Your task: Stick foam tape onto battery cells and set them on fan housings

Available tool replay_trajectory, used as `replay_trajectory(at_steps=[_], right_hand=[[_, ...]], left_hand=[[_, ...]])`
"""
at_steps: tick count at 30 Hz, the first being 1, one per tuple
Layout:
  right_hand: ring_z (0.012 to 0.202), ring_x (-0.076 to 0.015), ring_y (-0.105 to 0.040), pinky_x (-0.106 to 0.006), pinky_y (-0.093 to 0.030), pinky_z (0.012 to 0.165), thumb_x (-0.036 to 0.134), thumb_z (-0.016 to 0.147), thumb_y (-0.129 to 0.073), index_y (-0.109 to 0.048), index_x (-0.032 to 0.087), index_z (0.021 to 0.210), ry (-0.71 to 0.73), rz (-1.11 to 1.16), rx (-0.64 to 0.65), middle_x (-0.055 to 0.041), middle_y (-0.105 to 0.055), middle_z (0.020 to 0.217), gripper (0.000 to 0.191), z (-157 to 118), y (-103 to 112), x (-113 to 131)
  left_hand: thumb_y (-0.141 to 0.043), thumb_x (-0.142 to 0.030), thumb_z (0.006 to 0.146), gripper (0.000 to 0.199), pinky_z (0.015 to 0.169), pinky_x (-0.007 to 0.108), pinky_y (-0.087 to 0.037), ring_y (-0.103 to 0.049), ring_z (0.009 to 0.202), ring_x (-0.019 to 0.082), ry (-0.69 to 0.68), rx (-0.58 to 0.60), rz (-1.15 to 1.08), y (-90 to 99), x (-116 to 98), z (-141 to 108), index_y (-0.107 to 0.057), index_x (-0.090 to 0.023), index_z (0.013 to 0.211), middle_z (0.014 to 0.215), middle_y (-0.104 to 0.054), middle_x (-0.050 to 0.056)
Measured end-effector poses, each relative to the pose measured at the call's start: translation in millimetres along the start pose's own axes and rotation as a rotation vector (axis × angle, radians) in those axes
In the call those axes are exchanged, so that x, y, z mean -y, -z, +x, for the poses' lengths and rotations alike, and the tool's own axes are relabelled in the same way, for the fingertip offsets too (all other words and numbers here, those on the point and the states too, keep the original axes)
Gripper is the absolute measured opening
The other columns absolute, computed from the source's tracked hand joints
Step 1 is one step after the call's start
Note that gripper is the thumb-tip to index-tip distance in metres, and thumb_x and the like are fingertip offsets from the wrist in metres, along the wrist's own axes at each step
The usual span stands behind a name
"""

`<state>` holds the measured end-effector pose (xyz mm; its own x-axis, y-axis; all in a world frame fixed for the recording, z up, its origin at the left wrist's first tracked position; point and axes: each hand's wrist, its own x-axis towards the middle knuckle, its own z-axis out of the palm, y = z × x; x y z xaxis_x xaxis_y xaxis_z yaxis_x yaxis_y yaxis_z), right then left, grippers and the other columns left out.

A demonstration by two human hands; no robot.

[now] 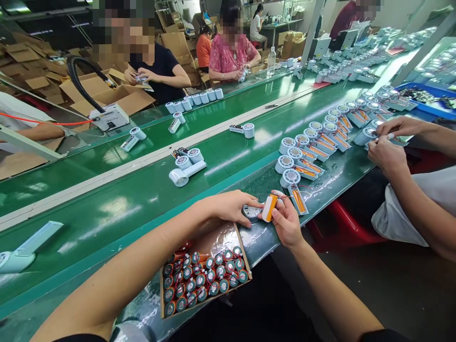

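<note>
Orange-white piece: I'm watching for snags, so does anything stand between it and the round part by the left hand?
Nothing separate visible: the orange-white piece, held in the right hand, is close beside the round part at the left hand; only fingertips show there. Whether the two parts touch, I can't tell.

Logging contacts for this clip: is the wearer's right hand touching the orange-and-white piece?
Touching. The head view shows the right hand gripping the orange-and-white piece, with the thumb against its orange side.
</note>
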<state>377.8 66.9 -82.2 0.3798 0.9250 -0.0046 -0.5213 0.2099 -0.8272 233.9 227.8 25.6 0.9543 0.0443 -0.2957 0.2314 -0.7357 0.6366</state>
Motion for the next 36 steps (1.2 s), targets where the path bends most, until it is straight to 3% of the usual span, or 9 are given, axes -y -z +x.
replay_trajectory(at_steps=[2, 5, 12, 16, 19, 23, 28, 32, 36], right_hand=[[0.101, -0.0317, -0.07, -0.051, -0.063, 0.086, 0.049, 0.08, -0.084, -0.052, 0.027, 0.134, -0.002, 0.011, -0.014, -0.0063, -0.067, 0.105, 0.066, 1.0, -1.6, 2.4], [0.102, -0.0327, -0.071, -0.051, -0.063, 0.086, 0.048, 0.079, -0.085, -0.053, 0.027, 0.133, -0.021, 0.015, -0.014, -0.0062, -0.067, 0.105, 0.066, 1.3, -3.1, 4.7], [0.099, -0.0326, -0.072, -0.051, -0.062, 0.086, 0.048, 0.081, -0.084, -0.053, 0.027, 0.136, -0.021, 0.002, 0.009, -0.0078, -0.069, 0.107, 0.067, -0.3, 1.5, 0.8], [0.097, -0.0317, -0.073, -0.05, -0.062, 0.086, 0.05, 0.082, -0.083, -0.052, 0.028, 0.138, -0.024, -0.007, 0.011, -0.0078, -0.07, 0.11, 0.068, 0.8, 3.9, -0.6], [0.097, -0.0314, -0.073, -0.049, -0.063, 0.086, 0.047, 0.085, -0.082, -0.05, 0.027, 0.139, -0.017, 0.007, 0.025, -0.0086, -0.07, 0.112, 0.066, 0.8, 4.8, -0.5], [0.098, -0.0311, -0.073, -0.048, -0.064, 0.085, 0.044, 0.088, -0.08, -0.05, 0.027, 0.139, -0.004, 0.006, 0.055, -0.0085, -0.07, 0.112, 0.062, -1.1, 7.0, -1.3], [0.096, -0.0295, -0.073, -0.048, -0.064, 0.084, 0.043, 0.089, -0.08, -0.05, 0.029, 0.139, 0.005, -0.002, 0.085, -0.0071, -0.07, 0.11, 0.06, -1.4, 8.3, -1.5], [0.102, -0.0307, -0.071, -0.049, -0.065, 0.086, 0.044, 0.086, -0.082, -0.052, 0.028, 0.135, 0.004, 0.025, 0.043, -0.0062, -0.069, 0.104, 0.06, 1.0, 5.0, 2.1], [0.099, -0.0294, -0.072, -0.047, -0.065, 0.085, 0.04, 0.087, -0.081, -0.052, 0.027, 0.136, 0.001, 0.054, 0.058, -0.0066, -0.069, 0.105, 0.058, 1.7, 4.2, 3.5]], left_hand=[[-0.078, -0.03, 0.085, 0.06, 0.106, 0.033, -0.046, -0.065, 0.123, 0.028, -0.003, -0.03, 0.007, -2.4, -0.3, 0.6, -0.064, -0.038, 0.142, 0.143, -0.065, 0.004], [-0.071, -0.026, 0.09, 0.052, 0.108, 0.036, -0.045, -0.063, 0.128, 0.03, 0.022, -0.049, 0.013, -4.5, -0.3, 0.4, -0.066, -0.04, 0.14, 0.152, -0.058, 0.005], [-0.058, -0.007, 0.089, 0.064, 0.114, 0.038, -0.043, -0.053, 0.143, 0.029, 0.057, 0.042, -0.024, 1.5, -0.4, -1.6, -0.062, -0.039, 0.144, 0.16, -0.05, 0.002], [-0.078, -0.026, 0.083, 0.06, 0.115, 0.036, -0.042, -0.058, 0.136, 0.031, 0.051, 0.013, 0.014, -0.2, -2.1, 0.0, -0.065, -0.036, 0.141, 0.152, -0.058, 0.004], [-0.073, -0.035, 0.09, 0.049, 0.107, 0.033, -0.045, -0.064, 0.126, 0.029, 0.014, -0.043, 0.038, -4.5, -3.7, 0.5, -0.067, -0.036, 0.139, 0.146, -0.063, 0.005], [-0.062, -0.019, 0.094, 0.048, 0.101, 0.03, -0.048, -0.067, 0.12, 0.025, -0.027, -0.047, 0.007, -6.5, -2.7, 0.1, -0.068, -0.038, 0.138, 0.144, -0.065, 0.003], [-0.045, 0.001, 0.089, 0.067, 0.102, 0.028, -0.049, -0.065, 0.126, 0.02, -0.021, 0.011, -0.008, -1.8, -0.5, 0.2, -0.065, -0.036, 0.141, 0.149, -0.062, -0.001], [-0.053, -0.006, 0.084, 0.069, 0.115, 0.033, -0.044, -0.059, 0.136, 0.024, 0.006, 0.027, 0.033, 1.8, -4.5, -1.0, -0.06, -0.033, 0.147, 0.155, -0.056, 0.002], [-0.065, -0.018, 0.08, 0.066, 0.112, 0.033, -0.046, -0.064, 0.129, 0.026, 0.018, -0.041, 0.123, -4.6, -11.0, -2.4, -0.062, -0.028, 0.145, 0.152, -0.058, 0.007]])
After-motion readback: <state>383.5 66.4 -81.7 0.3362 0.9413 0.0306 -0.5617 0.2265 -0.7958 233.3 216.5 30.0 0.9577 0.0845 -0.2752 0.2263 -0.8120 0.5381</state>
